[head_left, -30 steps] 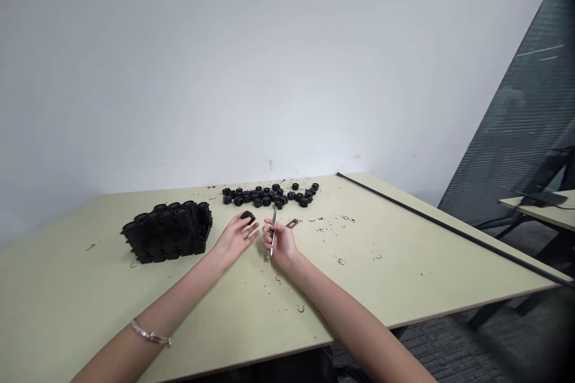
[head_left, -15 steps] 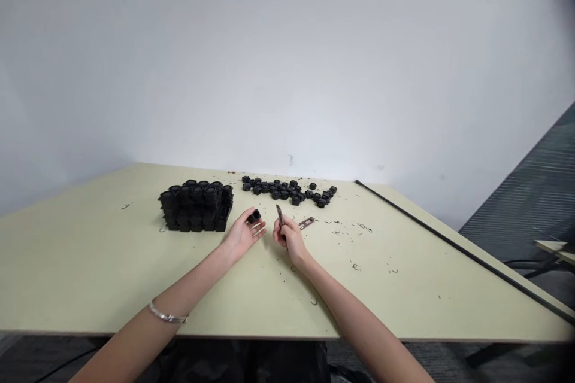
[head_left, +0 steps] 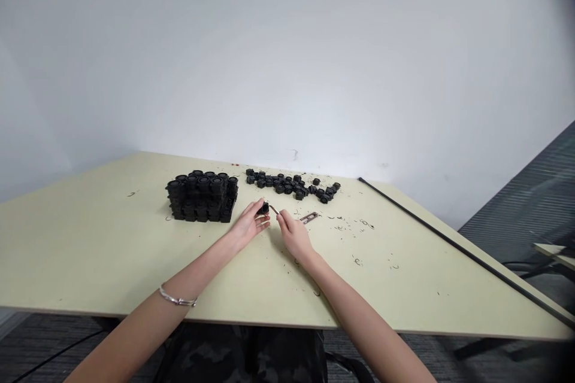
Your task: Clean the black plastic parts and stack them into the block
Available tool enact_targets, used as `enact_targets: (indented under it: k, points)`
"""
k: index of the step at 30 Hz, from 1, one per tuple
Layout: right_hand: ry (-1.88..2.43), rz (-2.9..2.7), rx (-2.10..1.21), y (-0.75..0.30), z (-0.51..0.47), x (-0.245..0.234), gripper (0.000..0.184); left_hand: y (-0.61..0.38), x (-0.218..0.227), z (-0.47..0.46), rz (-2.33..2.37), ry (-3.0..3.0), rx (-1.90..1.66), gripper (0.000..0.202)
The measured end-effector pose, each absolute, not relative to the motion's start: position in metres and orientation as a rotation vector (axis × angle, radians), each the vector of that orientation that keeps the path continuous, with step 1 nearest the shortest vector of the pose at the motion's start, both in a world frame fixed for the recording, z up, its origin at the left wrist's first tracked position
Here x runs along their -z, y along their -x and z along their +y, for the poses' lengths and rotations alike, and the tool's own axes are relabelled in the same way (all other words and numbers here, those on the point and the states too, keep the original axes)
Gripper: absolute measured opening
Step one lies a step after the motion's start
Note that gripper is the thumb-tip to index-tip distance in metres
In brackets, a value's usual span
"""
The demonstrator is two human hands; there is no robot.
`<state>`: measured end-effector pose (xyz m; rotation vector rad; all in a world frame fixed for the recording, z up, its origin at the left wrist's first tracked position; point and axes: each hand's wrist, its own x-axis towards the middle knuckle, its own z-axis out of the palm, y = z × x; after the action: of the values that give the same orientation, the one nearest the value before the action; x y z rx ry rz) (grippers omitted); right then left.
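My left hand (head_left: 248,221) holds a small black plastic part (head_left: 263,209) between thumb and fingers, its open end facing right. My right hand (head_left: 294,233) is closed around a slim blade tool that looks like a craft knife (head_left: 274,210). The knife's tip points up and left, close beside the black part; whether it touches I cannot tell. Just beyond my right hand, a flat metal piece with slots (head_left: 308,218) lies on the table. To the left stands a neat stack of black parts (head_left: 202,197), with round rims on top.
Several loose black parts (head_left: 287,185) lie scattered near the wall. Thin dark shavings (head_left: 358,261) litter the pale table (head_left: 112,251), mostly on the right. A long black rod (head_left: 431,228) runs along the right edge. The white wall (head_left: 287,60) rises behind.
My right hand has turned the knife from upright to slanting left, bringing its tip up to the black part. My left hand has tipped that part to face right. The view has shifted slightly.
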<state>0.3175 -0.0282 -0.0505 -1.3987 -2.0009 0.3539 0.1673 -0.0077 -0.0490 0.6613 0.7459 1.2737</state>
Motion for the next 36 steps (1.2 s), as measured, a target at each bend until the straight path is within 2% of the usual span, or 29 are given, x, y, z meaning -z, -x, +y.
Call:
enact_targets:
  k: [13, 20, 36]
  points:
    - [1.417, -2.068, -0.016, -0.3208, -0.0274, 0.0505, 0.029, -0.1684, 0.0505, -0.0123, 0.648, -0.776, -1.268, 0.028]
    - [1.538, -2.066, -0.072, -0.3221, -0.0282, 0.0489, 0.031, -0.1691, 0.0522, -0.0127, 0.670, -0.803, -1.268, 0.025]
    - [1.375, -2.093, -0.069, -0.3246, -0.0272, 0.0487, 0.027, -0.1708, 0.0502, -0.0163, 0.749, -0.879, -1.181, 0.032]
